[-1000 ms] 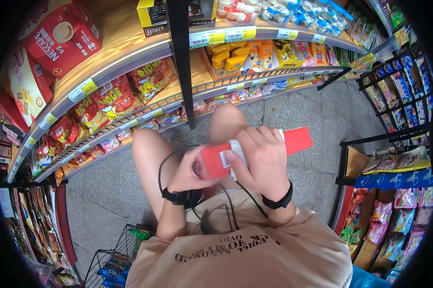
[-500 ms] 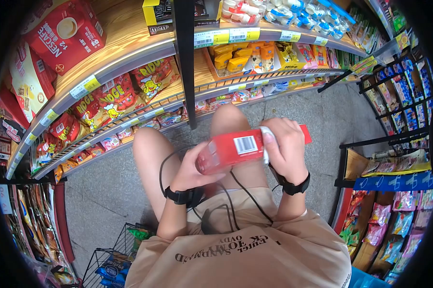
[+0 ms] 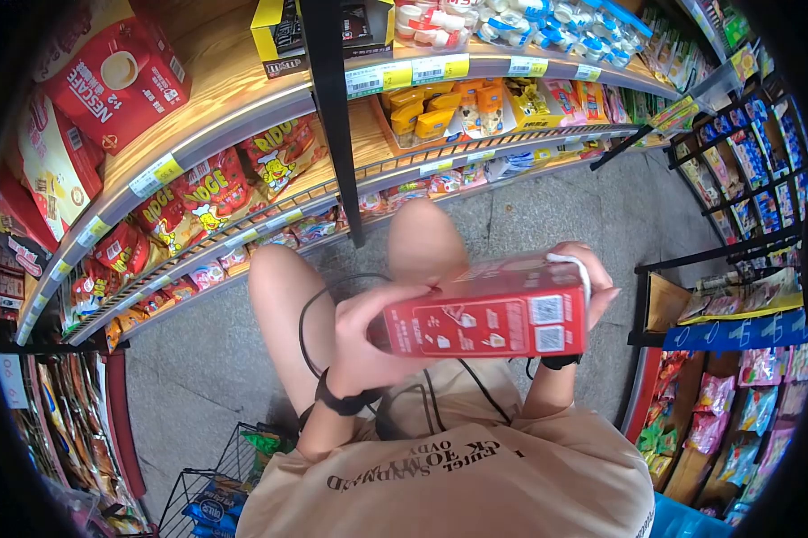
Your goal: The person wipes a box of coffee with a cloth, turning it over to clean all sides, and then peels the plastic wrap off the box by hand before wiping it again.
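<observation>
In the head view a red box [image 3: 475, 327] is held above my lap, its long printed side with two square codes turned up toward me. My left hand [image 3: 368, 327] grips the box's left end, thumb over the upper edge. At the other end my right hand [image 3: 592, 278] is curled round the box's far right corner. A white cloth [image 3: 567, 261] is pinched between that hand and the box; only a thin folded strip of it shows. The fingers of my right hand behind the box are partly hidden.
Ahead stands a curved shelf [image 3: 233, 94] with red Nescafe bags [image 3: 121, 76], Ridge snack bags [image 3: 211, 184] and boxed sweets [image 3: 431, 112]. A wire basket [image 3: 175, 502] with packets sits on the floor at lower left. Racks of packets [image 3: 713, 403] flank the right side.
The box has turned from its barcode face to the printed side with codes and has come closer and lower. My right hand has slid with the cloth to the box's right end.
</observation>
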Available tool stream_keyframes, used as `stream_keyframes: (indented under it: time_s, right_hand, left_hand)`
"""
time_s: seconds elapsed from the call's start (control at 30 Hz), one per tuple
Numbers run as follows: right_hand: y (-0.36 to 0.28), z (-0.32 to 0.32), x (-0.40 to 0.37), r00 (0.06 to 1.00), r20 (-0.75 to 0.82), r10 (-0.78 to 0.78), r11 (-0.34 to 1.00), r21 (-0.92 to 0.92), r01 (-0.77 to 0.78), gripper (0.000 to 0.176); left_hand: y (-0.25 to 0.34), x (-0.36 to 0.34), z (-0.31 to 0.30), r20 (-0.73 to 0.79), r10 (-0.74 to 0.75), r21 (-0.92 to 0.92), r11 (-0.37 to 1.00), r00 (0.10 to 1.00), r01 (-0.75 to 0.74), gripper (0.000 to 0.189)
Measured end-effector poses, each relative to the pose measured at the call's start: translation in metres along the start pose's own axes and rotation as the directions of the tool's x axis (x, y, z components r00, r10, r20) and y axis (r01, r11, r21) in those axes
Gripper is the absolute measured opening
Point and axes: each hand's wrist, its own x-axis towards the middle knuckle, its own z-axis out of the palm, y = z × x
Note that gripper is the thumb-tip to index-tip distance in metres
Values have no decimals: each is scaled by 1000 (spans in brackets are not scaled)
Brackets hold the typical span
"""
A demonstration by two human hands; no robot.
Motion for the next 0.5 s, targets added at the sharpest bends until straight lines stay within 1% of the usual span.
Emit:
stream_keyframes:
  time_s: [0.03,0.1,0.17,0.23,0.27,0.3,0.33,0.37,0.4,0.43,0.5]
  right_hand:
    - [-6,0,-1,999,-25,46,998,45,-45,97]
    - [-6,1,-2,996,-41,81,968,241,-69,86]
    - [-1,5,-7,994,-46,96,960,267,-81,73]
    - [15,15,-18,994,-47,95,989,123,-88,60]
    - [20,21,-24,992,11,129,929,347,-125,50]
    - [36,25,-29,997,49,63,973,219,-72,57]
    - [41,33,-30,976,63,208,848,487,-212,60]
    - [41,36,-32,960,28,278,802,543,-248,58]
    - [34,42,-29,938,-7,347,750,602,-273,56]
    - [26,49,-26,910,-43,413,695,660,-285,55]
    - [24,44,-23,932,-70,357,790,555,-261,60]
  left_hand:
    - [12,3,-1,-6,39,45,998,999,-39,68]
    - [33,12,-3,-13,124,136,983,992,-122,66]
    - [51,20,2,-84,182,172,971,980,-166,65]
    - [61,27,8,-152,239,210,956,959,-205,64]
    - [58,28,7,-111,240,208,955,964,-213,69]
    - [53,27,10,-136,204,196,965,969,-176,72]
    - [46,24,17,-160,169,181,974,973,-139,75]
    - [37,21,23,-183,132,166,981,974,-102,79]
    - [26,18,28,-175,104,13,995,979,-103,88]
    - [19,17,31,-191,122,3,992,974,-124,89]
    - [11,16,36,-224,153,-20,987,962,-162,92]
